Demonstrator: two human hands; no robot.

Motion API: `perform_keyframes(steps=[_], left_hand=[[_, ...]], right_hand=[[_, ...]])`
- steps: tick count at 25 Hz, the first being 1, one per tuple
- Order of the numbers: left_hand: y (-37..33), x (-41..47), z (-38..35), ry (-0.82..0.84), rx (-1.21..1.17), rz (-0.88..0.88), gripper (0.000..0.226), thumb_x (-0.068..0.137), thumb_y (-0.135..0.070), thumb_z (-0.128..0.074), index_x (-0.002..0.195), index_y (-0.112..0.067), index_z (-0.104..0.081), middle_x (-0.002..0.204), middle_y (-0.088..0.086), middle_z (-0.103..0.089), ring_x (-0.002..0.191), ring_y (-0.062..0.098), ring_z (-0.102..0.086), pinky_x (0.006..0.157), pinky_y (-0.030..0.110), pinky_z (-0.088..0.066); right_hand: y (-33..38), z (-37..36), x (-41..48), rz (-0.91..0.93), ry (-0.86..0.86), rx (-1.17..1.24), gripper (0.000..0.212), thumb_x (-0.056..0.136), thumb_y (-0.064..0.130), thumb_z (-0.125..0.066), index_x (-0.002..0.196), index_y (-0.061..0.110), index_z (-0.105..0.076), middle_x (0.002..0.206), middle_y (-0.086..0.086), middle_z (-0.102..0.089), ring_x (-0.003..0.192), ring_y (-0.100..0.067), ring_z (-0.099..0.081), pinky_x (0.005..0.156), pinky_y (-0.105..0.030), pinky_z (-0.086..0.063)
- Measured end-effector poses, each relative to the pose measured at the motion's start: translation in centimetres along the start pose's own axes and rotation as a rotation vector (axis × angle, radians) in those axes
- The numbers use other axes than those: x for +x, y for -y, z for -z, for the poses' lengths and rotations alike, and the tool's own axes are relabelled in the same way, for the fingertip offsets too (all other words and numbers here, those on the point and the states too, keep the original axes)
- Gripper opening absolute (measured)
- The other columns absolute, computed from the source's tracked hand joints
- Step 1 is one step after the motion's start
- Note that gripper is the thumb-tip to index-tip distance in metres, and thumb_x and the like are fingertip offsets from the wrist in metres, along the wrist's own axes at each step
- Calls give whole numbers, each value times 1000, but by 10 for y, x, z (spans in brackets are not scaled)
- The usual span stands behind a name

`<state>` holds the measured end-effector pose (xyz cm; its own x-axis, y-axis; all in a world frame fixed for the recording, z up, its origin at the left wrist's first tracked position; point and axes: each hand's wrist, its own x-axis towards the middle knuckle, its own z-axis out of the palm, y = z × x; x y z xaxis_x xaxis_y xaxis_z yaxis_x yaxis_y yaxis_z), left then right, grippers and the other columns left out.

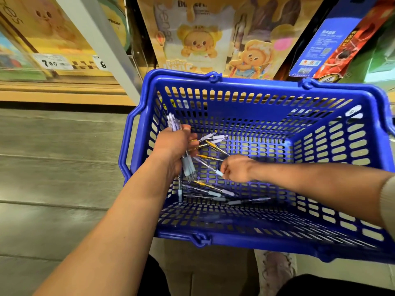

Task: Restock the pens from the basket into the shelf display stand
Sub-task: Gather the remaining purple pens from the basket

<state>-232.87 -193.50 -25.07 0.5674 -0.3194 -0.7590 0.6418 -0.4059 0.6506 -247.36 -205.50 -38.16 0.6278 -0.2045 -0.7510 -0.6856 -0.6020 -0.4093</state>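
1. Gathering is the step in hand, judging from the head view: both hands reach inside the blue basket (256, 85).
2. The left hand (174, 146) has its fingers curled tight round a bundle of pens (173, 122). Their clicker ends stick out above the fingers and their grip ends hang below the palm.
3. The right hand (237, 168) pinches the pale end of 1 pen (208, 166) between thumb and fingertips, with the other fingers folded in. The barrel slants away from those fingertips toward the left hand's bundle.
4. Loose pens (211, 192) lie crossed on the basket floor just below both hands. A few more (213, 138) lie just beyond the left fingers.
5. The next move, I judge, calls for sliding the pinched pen into the bundle, aligned the same way, without loosening that grip. After that comes picking up the rest.
6. The pens are slim round barrels of clear or lilac plastic with pale, rubbery-looking grips, some with yellow bands. They are likely slippery in a bunch.
7. The basket is hard, glossy plastic with a thick rim, its walls and floor pierced by rows of oblong slots.
8. Beyond the fingers are a wooden shelf (64, 95) with price tags (50, 63) and printed card packaging (198, 45) showing cartoon bears. I cannot tell which fixture is the display stand.
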Motion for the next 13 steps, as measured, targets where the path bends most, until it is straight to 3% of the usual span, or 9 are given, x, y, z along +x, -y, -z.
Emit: perform_keyframes(steps=[2,5,8,11,13], left_hand=[[1,2,-1,-37,39,-19,20,106,-14,-50,124,-10,-57,106,12,-70,78,21,-65,75,39,-58],[5,4,-3,-59,98,-8,35,106,-15,-50,140,-6,-48,111,12,-67,87,22,-62,88,44,-56],[8,0,-10,8,99,5,18,106,-14,-50,122,-5,-54,97,10,-66,78,20,-61,75,43,-58],[13,-4,-19,57,33,17,9,106,-12,-49,113,-6,-51,95,13,-66,76,24,-62,80,46,-58],[15,-4,-20,39,9,-15,11,107,-14,-47,111,-5,-52,85,10,-65,74,24,-62,82,47,-58]], right_hand=[[5,20,-13,22,3,173,5,96,19,-65,96,24,-66,101,4,-71,97,-11,-67,90,-26,-55],[16,38,-39,139,-44,373,7,93,27,-70,100,25,-68,92,3,-76,85,-9,-73,82,-20,-56],[31,41,-54,245,-67,515,7,91,22,-72,98,23,-68,82,2,-76,75,-7,-73,73,-17,-57],[43,34,-55,315,-133,581,11,89,13,-73,97,16,-65,80,-4,-69,70,-13,-65,75,-35,-58],[44,30,-55,366,-102,684,12,89,14,-75,94,19,-65,80,-2,-71,73,-15,-67,78,-38,-59]])
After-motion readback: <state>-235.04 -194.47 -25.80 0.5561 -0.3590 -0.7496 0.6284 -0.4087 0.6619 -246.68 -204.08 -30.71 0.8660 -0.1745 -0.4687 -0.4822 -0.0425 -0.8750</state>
